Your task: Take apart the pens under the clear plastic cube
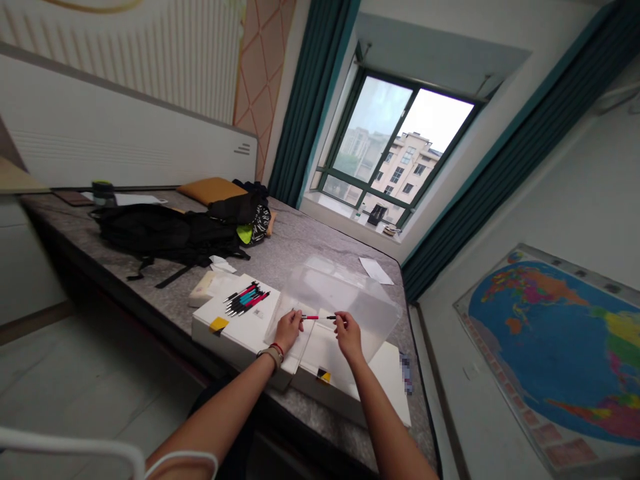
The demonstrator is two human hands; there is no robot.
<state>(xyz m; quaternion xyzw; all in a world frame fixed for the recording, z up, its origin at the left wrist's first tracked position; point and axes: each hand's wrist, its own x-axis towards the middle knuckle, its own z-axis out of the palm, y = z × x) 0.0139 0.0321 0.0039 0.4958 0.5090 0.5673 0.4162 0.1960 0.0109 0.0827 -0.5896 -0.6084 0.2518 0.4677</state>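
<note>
My left hand (289, 331) pinches one end of a pen with a red barrel (311, 317). The fingers of my right hand (349, 335) are closed on a black end piece (331, 318) in line with that barrel. A thin pale stretch shows between the red and black parts; I cannot tell whether they are joined. Both hands are over a clear plastic bin (367, 300) lying tilted on two white boxes (390, 393). To the left, several pens (247, 299) in black, red and teal lie side by side on the left white box (213, 318).
A black backpack (150, 227) and a mustard cushion (207, 190) lie farther back on the grey mattress (295, 227). A crumpled tissue (221, 264) is behind the pens, and a white sheet (376, 271) lies behind the bin. A world map (560, 347) hangs at right.
</note>
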